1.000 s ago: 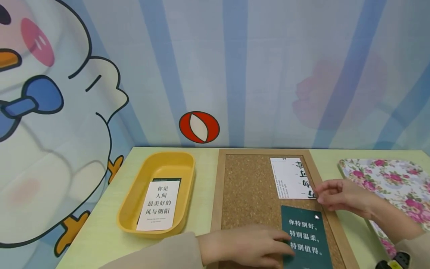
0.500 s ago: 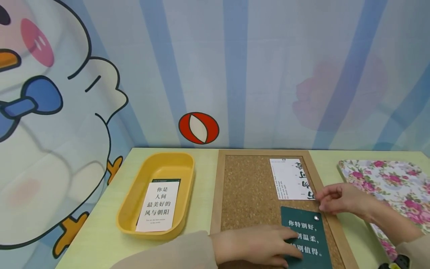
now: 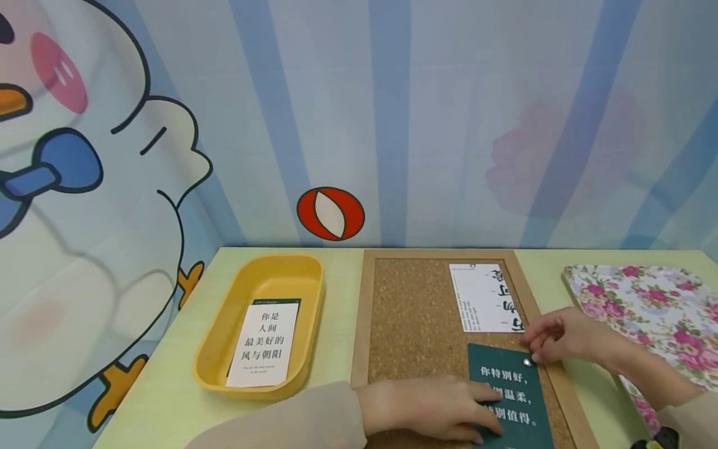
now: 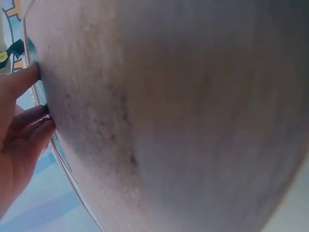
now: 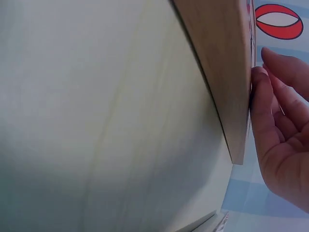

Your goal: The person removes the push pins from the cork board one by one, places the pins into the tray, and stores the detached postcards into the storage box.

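A dark green card [image 3: 507, 393] with white characters lies on the cork board [image 3: 417, 312], a small silver pushpin [image 3: 527, 362] near its top right corner. My left hand [image 3: 432, 406] rests on the card's left part, fingers spread and pointing right. In the left wrist view, fingertips [image 4: 41, 126] of that hand meet the board's surface. My right hand [image 3: 561, 340] is at the board's right frame, thumb tip right beside the pushpin, fingers loosely bent. The right wrist view shows the thumb [image 5: 280, 62] apart from the forefinger. A white card [image 3: 482, 298] lies above the green one, a pin at its top edge.
Left of the board stands a yellow tray [image 3: 314, 274] holding a white card [image 3: 263, 346] with a dark green one under it. A floral tray [image 3: 653, 296] lies to the right, beside my right forearm. A cartoon-printed backdrop [image 3: 392, 125] rises behind the table.
My left hand has slid right and now covers more of the green card. My right hand has shifted slightly down, from the white card's lower corner toward the green card's pushpin.
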Tool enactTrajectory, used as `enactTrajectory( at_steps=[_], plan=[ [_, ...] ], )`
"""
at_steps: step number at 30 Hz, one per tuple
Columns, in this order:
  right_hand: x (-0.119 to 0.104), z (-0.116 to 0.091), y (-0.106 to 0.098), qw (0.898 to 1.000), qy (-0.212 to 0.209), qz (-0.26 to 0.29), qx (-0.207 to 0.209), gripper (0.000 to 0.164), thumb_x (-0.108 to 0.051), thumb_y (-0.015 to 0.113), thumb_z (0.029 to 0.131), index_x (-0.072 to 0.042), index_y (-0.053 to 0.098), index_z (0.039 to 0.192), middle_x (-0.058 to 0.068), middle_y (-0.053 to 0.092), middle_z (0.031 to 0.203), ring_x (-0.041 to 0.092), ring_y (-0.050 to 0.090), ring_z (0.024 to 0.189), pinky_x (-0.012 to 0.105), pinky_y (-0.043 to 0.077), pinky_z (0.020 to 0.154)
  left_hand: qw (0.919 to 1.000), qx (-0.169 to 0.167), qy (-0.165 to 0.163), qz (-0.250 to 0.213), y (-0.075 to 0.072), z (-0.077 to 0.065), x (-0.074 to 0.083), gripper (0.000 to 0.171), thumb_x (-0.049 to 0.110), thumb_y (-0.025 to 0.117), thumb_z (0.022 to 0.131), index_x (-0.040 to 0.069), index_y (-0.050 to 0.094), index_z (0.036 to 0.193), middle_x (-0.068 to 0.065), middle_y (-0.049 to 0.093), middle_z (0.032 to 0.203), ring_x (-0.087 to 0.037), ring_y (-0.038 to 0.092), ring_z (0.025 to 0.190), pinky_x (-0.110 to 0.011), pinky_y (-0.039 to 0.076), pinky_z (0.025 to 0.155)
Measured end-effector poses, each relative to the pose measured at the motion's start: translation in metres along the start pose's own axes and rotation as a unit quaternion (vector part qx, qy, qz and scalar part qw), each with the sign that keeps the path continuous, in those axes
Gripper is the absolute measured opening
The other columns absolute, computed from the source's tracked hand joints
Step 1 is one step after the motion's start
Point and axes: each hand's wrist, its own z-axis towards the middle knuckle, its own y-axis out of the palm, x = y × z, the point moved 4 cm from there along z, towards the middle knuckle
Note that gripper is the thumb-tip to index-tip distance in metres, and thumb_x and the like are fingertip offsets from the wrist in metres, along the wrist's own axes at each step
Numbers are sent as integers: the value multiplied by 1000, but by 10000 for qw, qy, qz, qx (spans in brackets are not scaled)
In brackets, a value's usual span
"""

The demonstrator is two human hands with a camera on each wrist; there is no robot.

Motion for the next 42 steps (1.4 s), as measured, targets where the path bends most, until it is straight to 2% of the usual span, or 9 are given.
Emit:
enactTrajectory(
  at_steps=[5, 10, 14, 17, 25, 31, 37, 42],
  plan=[
    [-8, 0, 6, 9988, -200, -449, -35, 28, -3, 73, 74, 10, 65, 98, 12, 63, 83, 11, 58, 69, 24, 50, 62, 9999, -151, -71, -27, -1, 1, -1, 36, 27, 58, 93, 18, 57, 128, -6, 38, 144, -5, 34, 129, -11, 28, 99],
    [-11, 0, 7, 9984, -183, -527, -38, 28, -2, 74, 74, 9, 66, 98, 11, 61, 81, 11, 55, 67, 24, 49, 60, 9995, -202, -120, -219, -3, 1, -1, 37, 27, 60, 92, 18, 57, 128, -6, 38, 145, -5, 39, 126, -11, 30, 97],
    [-10, 0, 8, 9977, -328, -595, -39, 28, -2, 74, 74, 10, 66, 98, 10, 61, 80, 10, 54, 67, 24, 48, 59, 9987, -274, -156, -409, -3, 0, -2, 38, 26, 59, 92, 18, 57, 128, -4, 36, 146, -4, 39, 125, -11, 31, 97],
    [-9, -1, 9, 9964, -482, -701, 4, 26, -3, 74, 74, 9, 67, 97, 8, 62, 79, 8, 54, 66, 24, 49, 58, 9985, -295, -168, -435, -3, 1, -2, 37, 26, 59, 92, 19, 57, 128, -4, 36, 146, -4, 38, 125, -11, 31, 97],
    [-12, -1, 13, 9951, -520, -835, 64, 25, -7, 77, 73, 6, 69, 94, 5, 63, 78, 8, 55, 66, 25, 49, 57, 9981, -301, -219, -483, -4, 1, -2, 37, 26, 60, 91, 19, 58, 127, -4, 37, 145, -4, 40, 124, -11, 31, 96],
    [-16, 1, 17, 9876, -690, -1392, 227, 20, -11, 79, 72, 1, 70, 86, -1, 62, 72, 4, 52, 62, 23, 48, 55, 9981, -299, -226, -480, -4, 1, -2, 37, 26, 60, 91, 19, 58, 127, -4, 37, 145, -4, 40, 124, -12, 32, 96],
    [-19, 0, 19, 9812, -579, -1801, 393, 14, -14, 79, 72, -7, 68, 74, -5, 59, 63, 3, 49, 56, 22, 44, 50, 9984, -303, -234, -424, -5, 1, -2, 37, 27, 61, 91, 19, 58, 127, -3, 37, 145, -4, 40, 124, -11, 32, 96],
    [-22, -1, 20, 9752, -890, -2000, 325, 13, -17, 77, 75, -12, 66, 69, -10, 58, 63, 0, 48, 55, 21, 44, 49, 9976, -351, -272, -524, -4, 1, -2, 38, 26, 60, 91, 19, 57, 128, -2, 35, 146, -4, 39, 125, -11, 32, 96]
  ],
)
